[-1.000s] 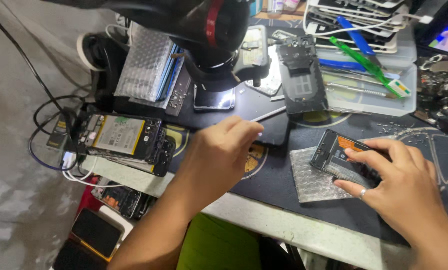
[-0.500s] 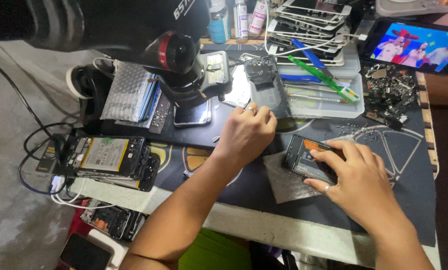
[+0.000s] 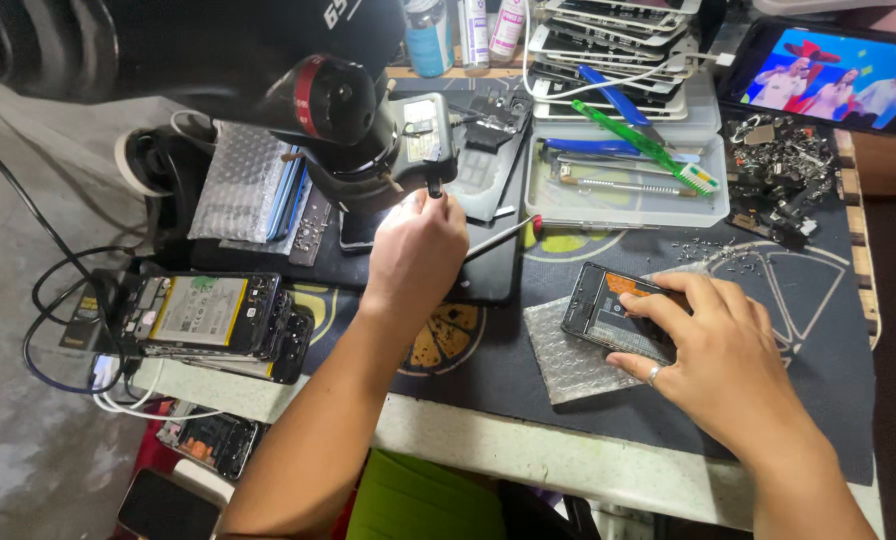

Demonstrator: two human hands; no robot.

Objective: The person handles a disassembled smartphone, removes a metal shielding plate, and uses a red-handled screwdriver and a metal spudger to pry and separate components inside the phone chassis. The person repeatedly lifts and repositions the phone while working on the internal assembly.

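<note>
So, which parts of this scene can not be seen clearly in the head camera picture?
- Left hand fingers: curled away behind the hand's back, so the grip on the thin metal tool with a red tip is hidden.
- Opened black phone on bubble wrap: right hand covers its right part.
- Black microscope: top cut off by the upper edge.
- Small metal parts pile: too small to identify.

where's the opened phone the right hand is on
In the head view, the opened phone lies right of centre on a bubble-wrap pad, under the right hand.
</note>
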